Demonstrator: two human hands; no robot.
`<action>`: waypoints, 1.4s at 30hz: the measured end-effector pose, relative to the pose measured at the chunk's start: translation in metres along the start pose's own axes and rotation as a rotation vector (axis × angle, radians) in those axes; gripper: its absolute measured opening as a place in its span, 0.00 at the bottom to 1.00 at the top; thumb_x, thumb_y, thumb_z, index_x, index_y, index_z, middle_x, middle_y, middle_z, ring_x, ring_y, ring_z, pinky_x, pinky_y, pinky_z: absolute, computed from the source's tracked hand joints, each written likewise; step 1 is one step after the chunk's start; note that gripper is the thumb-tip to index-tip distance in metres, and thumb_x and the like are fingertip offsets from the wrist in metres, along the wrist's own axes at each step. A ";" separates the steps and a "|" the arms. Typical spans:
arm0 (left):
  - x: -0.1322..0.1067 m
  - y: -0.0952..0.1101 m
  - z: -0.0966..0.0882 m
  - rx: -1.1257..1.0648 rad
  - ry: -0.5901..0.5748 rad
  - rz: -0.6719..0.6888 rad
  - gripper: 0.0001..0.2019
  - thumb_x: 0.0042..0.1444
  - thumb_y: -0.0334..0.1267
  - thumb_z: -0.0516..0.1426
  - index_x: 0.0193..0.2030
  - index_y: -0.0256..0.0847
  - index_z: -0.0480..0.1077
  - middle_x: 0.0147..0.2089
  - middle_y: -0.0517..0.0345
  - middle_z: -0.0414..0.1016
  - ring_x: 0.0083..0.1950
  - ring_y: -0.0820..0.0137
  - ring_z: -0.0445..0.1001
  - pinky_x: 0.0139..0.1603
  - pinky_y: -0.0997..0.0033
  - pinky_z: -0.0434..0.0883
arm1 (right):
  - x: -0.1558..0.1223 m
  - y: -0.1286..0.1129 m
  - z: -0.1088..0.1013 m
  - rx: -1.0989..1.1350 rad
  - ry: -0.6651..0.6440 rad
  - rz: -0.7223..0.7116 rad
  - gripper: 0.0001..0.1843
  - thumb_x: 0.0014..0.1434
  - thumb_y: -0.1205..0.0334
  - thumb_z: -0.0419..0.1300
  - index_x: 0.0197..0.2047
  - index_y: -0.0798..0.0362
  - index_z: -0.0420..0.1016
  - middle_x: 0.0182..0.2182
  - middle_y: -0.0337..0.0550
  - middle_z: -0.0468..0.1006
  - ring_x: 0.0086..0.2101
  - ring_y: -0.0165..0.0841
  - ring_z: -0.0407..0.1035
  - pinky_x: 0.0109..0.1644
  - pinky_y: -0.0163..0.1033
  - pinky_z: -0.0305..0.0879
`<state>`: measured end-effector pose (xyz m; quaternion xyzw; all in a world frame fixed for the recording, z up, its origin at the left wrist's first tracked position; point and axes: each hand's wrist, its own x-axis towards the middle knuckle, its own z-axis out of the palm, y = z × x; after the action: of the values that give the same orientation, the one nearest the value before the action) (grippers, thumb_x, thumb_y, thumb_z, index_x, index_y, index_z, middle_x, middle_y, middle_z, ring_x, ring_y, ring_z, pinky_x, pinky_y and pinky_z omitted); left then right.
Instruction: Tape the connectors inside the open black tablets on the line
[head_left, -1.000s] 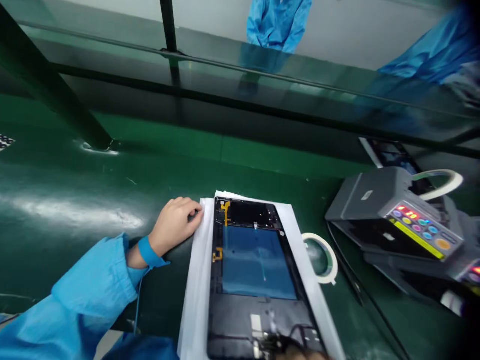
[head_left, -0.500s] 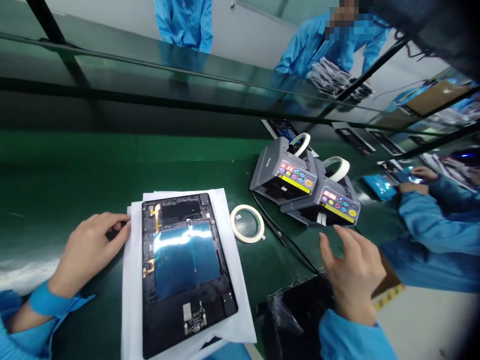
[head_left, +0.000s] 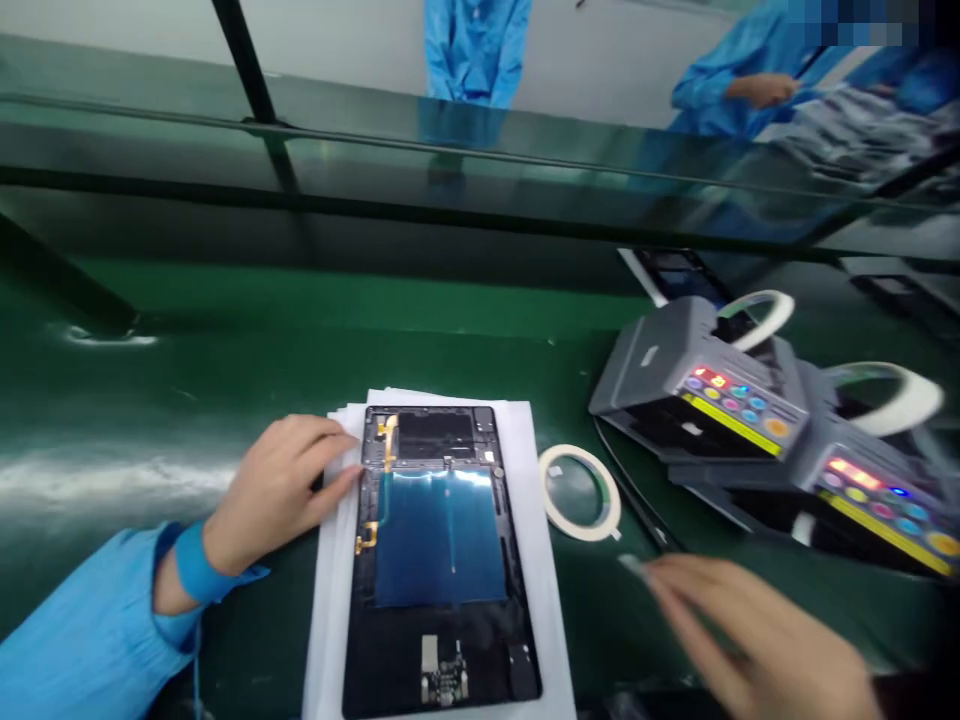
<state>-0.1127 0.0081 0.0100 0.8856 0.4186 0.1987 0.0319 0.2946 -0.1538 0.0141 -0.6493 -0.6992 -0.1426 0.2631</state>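
Note:
An opened tablet (head_left: 442,560), its blue battery and circuit boards exposed, lies on a stack of white sheets (head_left: 551,610). My left hand (head_left: 274,490) rests at the left edge of the stack, thumb and forefinger apart and touching the sheets beside the tablet; it holds nothing. Between the fingertips of my right hand (head_left: 750,620) is a small whitish strip of tape (head_left: 634,567), held right of the tablet and blurred by motion. A roll of cream tape (head_left: 546,490) lies flat next to the sheets, close to the strip.
Two grey tape dispensers (head_left: 705,375) with lit buttons stand at the right, white rolls on top. A black cable (head_left: 637,495) runs in front of them. Behind the green bench (head_left: 225,370) is a glass shelf (head_left: 360,130). People in blue workwear (head_left: 476,50) are beyond it.
My right hand has drawn away from the dispensers and now pinches a small tape strip; it was open before. The view has swung left. My left hand stays by the tablet.

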 end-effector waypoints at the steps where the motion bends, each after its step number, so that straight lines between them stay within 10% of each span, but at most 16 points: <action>1: 0.002 0.003 -0.001 0.009 -0.018 0.059 0.10 0.62 0.41 0.52 0.43 0.39 0.71 0.44 0.50 0.74 0.45 0.62 0.71 0.46 0.62 0.67 | 0.011 -0.020 0.003 0.128 -0.184 -0.150 0.05 0.59 0.57 0.57 0.36 0.44 0.75 0.32 0.40 0.79 0.30 0.32 0.75 0.34 0.35 0.73; 8: 0.019 0.011 0.008 0.052 -0.162 0.258 0.19 0.60 0.49 0.54 0.50 0.36 0.69 0.53 0.43 0.70 0.54 0.53 0.67 0.51 0.54 0.66 | 0.112 -0.136 0.074 0.409 -0.255 -0.433 0.08 0.62 0.67 0.54 0.41 0.53 0.74 0.34 0.41 0.78 0.32 0.28 0.73 0.36 0.33 0.69; 15: 0.010 0.008 0.023 -0.014 -0.094 0.176 0.20 0.63 0.48 0.48 0.51 0.36 0.69 0.52 0.46 0.71 0.51 0.56 0.67 0.52 0.54 0.64 | 0.143 -0.162 0.145 0.376 -0.155 -0.378 0.06 0.60 0.67 0.55 0.38 0.55 0.74 0.31 0.40 0.78 0.31 0.26 0.72 0.34 0.30 0.66; 42: 0.011 0.009 0.030 -0.125 -0.054 0.131 0.15 0.60 0.42 0.49 0.47 0.37 0.70 0.51 0.50 0.73 0.50 0.58 0.67 0.52 0.56 0.63 | 0.138 -0.163 0.143 0.220 -0.283 -0.486 0.09 0.62 0.67 0.54 0.39 0.54 0.76 0.32 0.41 0.77 0.29 0.29 0.67 0.33 0.36 0.63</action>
<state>-0.0888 0.0138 -0.0121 0.9124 0.3454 0.2024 0.0855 0.1054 0.0191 -0.0036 -0.4440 -0.8751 -0.0330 0.1898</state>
